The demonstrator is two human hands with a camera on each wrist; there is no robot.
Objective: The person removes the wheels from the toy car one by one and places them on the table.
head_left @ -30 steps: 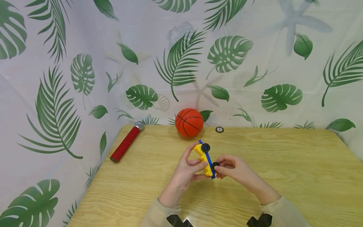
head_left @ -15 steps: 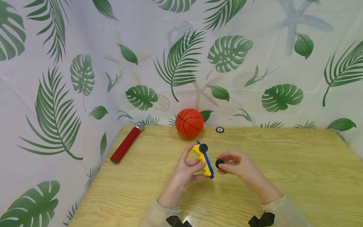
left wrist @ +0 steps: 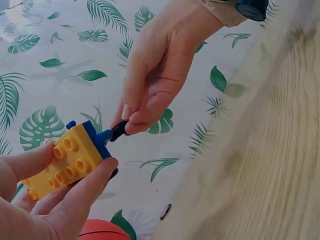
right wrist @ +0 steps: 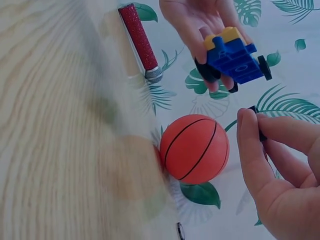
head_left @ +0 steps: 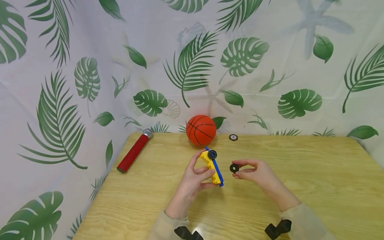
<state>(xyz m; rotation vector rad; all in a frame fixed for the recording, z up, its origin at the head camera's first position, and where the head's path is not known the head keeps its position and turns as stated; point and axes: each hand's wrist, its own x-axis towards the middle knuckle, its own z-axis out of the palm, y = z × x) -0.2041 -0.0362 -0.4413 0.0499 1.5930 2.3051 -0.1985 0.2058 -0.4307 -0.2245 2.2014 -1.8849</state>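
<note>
My left hand (head_left: 206, 167) grips a yellow and blue toy car (head_left: 212, 165), held tilted above the table with one black wheel (head_left: 212, 154) on its upper end. The right hand (head_left: 237, 168) pinches a loose black wheel (head_left: 234, 168) between thumb and fingers, a short gap to the right of the car. The left wrist view shows the car's yellow studded top (left wrist: 65, 159) in my fingers and the right hand (left wrist: 129, 119) holding the wheel (left wrist: 118, 131) by the blue edge. Its blue underside (right wrist: 234, 61) faces the right wrist camera, with the pinched wheel (right wrist: 260, 129) below it.
An orange basketball (head_left: 201, 130) sits at the table's back edge, just behind the car. A red microphone (head_left: 133, 152) lies at the back left corner. A small dark disc (head_left: 233, 137) lies right of the ball. The wooden table (head_left: 315, 173) is backed by a leaf-print cloth.
The right hand has drawn the black wheel away from the car's lower end and moved it right and up. The left hand has raised the car slightly.
</note>
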